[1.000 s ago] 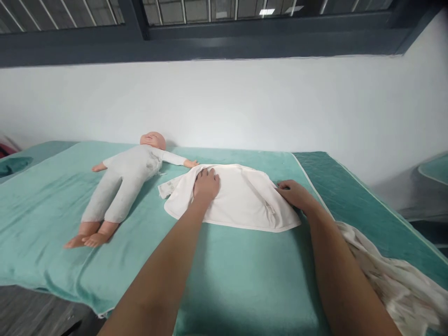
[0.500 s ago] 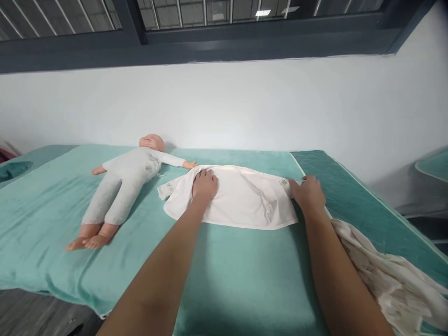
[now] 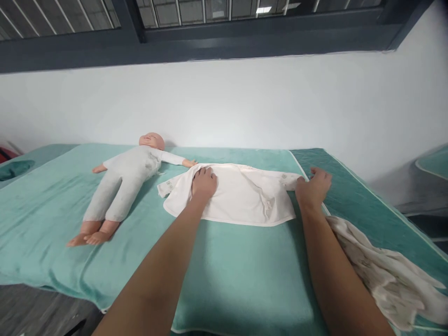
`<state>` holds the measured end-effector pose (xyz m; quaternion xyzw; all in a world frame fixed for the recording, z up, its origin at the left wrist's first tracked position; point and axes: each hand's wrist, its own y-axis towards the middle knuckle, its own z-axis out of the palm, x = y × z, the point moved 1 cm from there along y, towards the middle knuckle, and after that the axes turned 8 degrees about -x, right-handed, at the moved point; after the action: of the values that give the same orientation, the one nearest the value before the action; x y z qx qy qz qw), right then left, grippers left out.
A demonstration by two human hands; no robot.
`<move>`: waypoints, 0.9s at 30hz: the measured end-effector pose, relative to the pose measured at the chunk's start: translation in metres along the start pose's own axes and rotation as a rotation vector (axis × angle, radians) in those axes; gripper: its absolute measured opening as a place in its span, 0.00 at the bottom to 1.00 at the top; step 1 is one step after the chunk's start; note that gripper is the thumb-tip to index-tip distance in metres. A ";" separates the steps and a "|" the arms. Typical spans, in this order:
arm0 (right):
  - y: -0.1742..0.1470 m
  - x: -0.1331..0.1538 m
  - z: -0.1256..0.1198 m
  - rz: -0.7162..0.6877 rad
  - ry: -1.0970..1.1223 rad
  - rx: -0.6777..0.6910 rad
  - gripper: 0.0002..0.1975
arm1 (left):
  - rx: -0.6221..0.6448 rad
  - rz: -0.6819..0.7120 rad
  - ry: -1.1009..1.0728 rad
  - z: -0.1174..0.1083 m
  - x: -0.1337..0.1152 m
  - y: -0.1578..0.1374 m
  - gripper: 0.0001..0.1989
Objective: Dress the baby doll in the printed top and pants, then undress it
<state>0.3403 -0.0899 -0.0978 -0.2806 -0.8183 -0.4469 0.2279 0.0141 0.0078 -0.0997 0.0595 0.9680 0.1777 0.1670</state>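
Note:
A small white baby shirt (image 3: 241,193) lies spread on the green sheet, its sleeves out to both sides. My left hand (image 3: 205,182) rests flat on the shirt's left part, fingers apart. Just beyond the right sleeve (image 3: 287,180), at its cuff end, is my right hand (image 3: 313,186). Its thumb and fingers are apart, the fingers loosely bent, with no cloth visible between them. A baby doll (image 3: 128,179) in a white body suit lies on its back to the left; its outstretched hand reaches the shirt's upper edge.
A crumpled, patterned whitish cloth (image 3: 388,270) lies by my right forearm. The green sheet (image 3: 245,270) covers the bed, with a darker green strip (image 3: 350,200) at right. A white wall (image 3: 224,107) stands behind, under a dark-framed barred window (image 3: 259,39).
My right hand has moved slightly right and up off the sleeve cuff, and its fingers have opened. The right sleeve now lies straighter. My left hand stays on the shirt.

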 end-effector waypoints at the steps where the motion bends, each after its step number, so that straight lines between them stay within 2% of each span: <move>1: -0.003 0.003 0.002 -0.035 0.020 0.001 0.25 | 0.000 -0.001 0.001 0.000 0.000 0.000 0.24; 3: -0.010 0.012 0.008 -0.102 0.109 0.090 0.23 | -0.001 -0.003 0.002 0.000 0.001 0.000 0.24; 5: -0.016 0.019 0.014 -0.135 0.182 0.295 0.20 | -0.002 -0.002 0.000 0.000 0.000 0.000 0.24; 7: -0.020 0.024 0.018 -0.074 0.183 0.446 0.19 | -0.009 0.002 -0.008 -0.001 -0.001 0.000 0.23; 8: -0.021 0.025 0.018 -0.034 0.176 0.467 0.19 | -0.014 0.005 -0.015 -0.001 -0.002 0.000 0.23; 11: -0.022 0.030 0.011 -0.008 0.217 0.364 0.19 | -0.036 0.016 -0.053 -0.007 -0.006 -0.003 0.20; 14: -0.029 0.043 0.000 -0.110 0.289 0.271 0.18 | -0.102 0.042 -0.132 -0.023 -0.003 -0.018 0.20; 17: -0.046 0.063 -0.009 -0.306 0.366 0.281 0.16 | -0.251 0.051 -0.220 -0.047 0.022 -0.044 0.21; 19: -0.061 0.078 -0.012 -0.423 0.400 0.320 0.15 | -0.277 0.023 -0.218 -0.062 0.049 -0.061 0.20; 23: -0.097 0.105 -0.007 -0.540 0.327 0.510 0.18 | -0.087 -0.098 -0.071 -0.074 0.102 -0.074 0.23; 25: -0.115 0.114 -0.002 -0.640 0.248 0.645 0.20 | -0.024 -0.098 -0.002 -0.072 0.114 -0.072 0.24; 27: -0.128 0.117 0.002 -0.747 0.178 0.751 0.22 | -0.026 -0.097 0.030 -0.070 0.118 -0.069 0.23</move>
<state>0.1683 -0.1147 -0.1028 0.1694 -0.9435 -0.1960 0.2066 -0.1241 -0.0584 -0.0992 0.0074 0.9697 0.1829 0.1618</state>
